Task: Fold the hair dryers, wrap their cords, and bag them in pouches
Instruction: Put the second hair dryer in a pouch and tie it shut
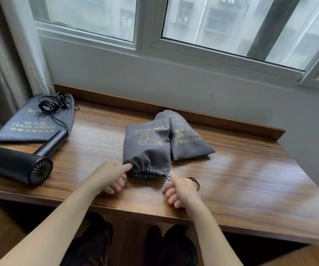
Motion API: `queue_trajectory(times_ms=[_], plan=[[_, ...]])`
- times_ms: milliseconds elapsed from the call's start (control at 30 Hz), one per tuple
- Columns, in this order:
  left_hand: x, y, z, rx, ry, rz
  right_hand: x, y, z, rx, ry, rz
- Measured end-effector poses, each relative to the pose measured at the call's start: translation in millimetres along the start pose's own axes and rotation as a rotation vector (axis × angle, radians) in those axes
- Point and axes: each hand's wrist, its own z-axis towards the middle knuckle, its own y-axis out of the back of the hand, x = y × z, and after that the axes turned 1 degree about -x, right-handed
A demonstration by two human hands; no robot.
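Head view: contents of both filled pouches hidden by fabric. Right hand (181, 191) motion-blurred, its fingers curled; the drawstring (194, 182) loops over the back of it, but the actual grip on the cord is hard to make out. Left hand (112, 176) clearer, fingers curled, index finger pressed against the cinched mouth of the near pouch (147, 148), a bit of string showing under it. Near pouch lies mid-bench (250, 179), mouth toward the person, right between the two hands. Second filled pouch (187, 139) just behind it, touching, partly overlapped. Far left: flat empty pouch (30, 123), with the black hair dryer (20, 164) unfolded, its handle resting on that pouch and its cord (51, 106) loose on top. Dryer nozzle end cut off by the frame edge.
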Motion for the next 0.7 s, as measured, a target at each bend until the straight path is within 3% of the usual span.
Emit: queue_trajectory(times_ms=[33, 100, 200, 433, 567, 700], plan=[[-2.4, -6.1, -2.5, 0.086, 0.045, -0.151, 2.0, -6.4, -0.3, 0.072, -0.047, 0.111], [-4.2, -16.0, -3.4, 0.149, 0.069, -0.386, 4.5, -16.5, 2.5, 0.057, -0.06, 0.294], [-3.6, -22.7, 0.1, 0.057, 0.061, -0.65, 4.7, -23.0, 10.5, -0.081, -0.025, 0.5], [4.6, -13.9, 2.4, 0.039, 0.067, -0.79, 9.8, -24.3, 14.7, -0.101, 0.022, 0.685], [11.6, -4.8, 9.9, -0.101, 0.054, -0.817, 3.8, -17.2, 16.0, -0.186, 0.049, 0.715], [13.8, 10.4, 15.3, -0.251, 0.1, -0.991, -1.5, -2.4, 17.2, -0.35, 0.003, 0.881]])
